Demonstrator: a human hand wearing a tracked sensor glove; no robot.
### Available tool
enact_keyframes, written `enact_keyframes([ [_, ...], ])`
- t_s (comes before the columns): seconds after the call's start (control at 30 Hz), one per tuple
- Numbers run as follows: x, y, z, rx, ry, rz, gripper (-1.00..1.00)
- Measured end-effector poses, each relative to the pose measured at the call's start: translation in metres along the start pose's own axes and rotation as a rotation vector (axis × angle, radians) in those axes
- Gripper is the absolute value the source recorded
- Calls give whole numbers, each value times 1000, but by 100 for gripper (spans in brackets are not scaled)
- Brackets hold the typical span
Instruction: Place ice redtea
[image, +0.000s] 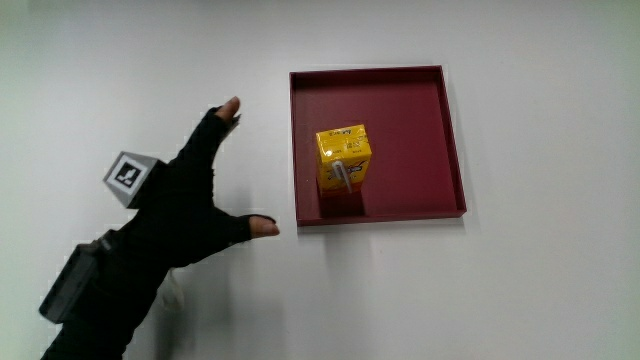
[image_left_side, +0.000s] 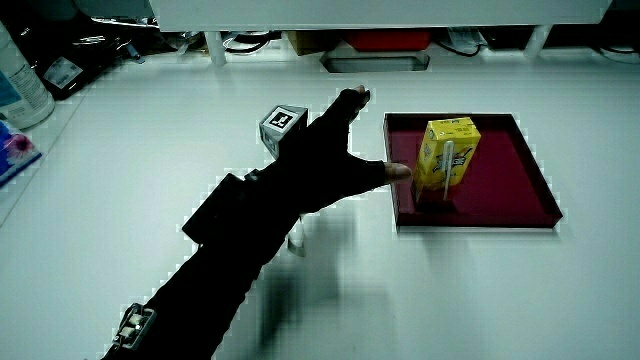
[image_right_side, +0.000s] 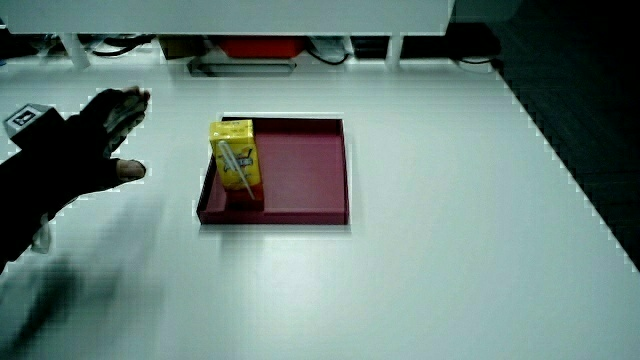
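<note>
A yellow drink carton (image: 343, 157) with a straw on its side stands upright in the dark red tray (image: 420, 120), close to the tray wall nearest the hand. Both side views show the carton (image_left_side: 447, 150) (image_right_side: 236, 155) in the tray (image_left_side: 510, 170) (image_right_side: 310, 170). The gloved hand (image: 190, 205) hovers over the white table beside the tray, fingers spread, holding nothing. It is apart from the carton. The patterned cube (image: 130, 177) sits on the hand's back. In both side views the hand (image_left_side: 325, 160) (image_right_side: 85, 140) is open beside the tray.
The white table (image: 520, 290) extends all around the tray. In a side view, a bottle (image_left_side: 20, 85) and small items stand at the table's edge. A low partition with cables and boxes (image_left_side: 380, 40) lines the table farther from the person than the tray.
</note>
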Motion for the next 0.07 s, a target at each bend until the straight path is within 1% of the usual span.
enact_keyframes([
  [0.03,0,-2,1,0,9,-16,-100],
  [0.07,0,-4,2,2,17,-9,-100],
])
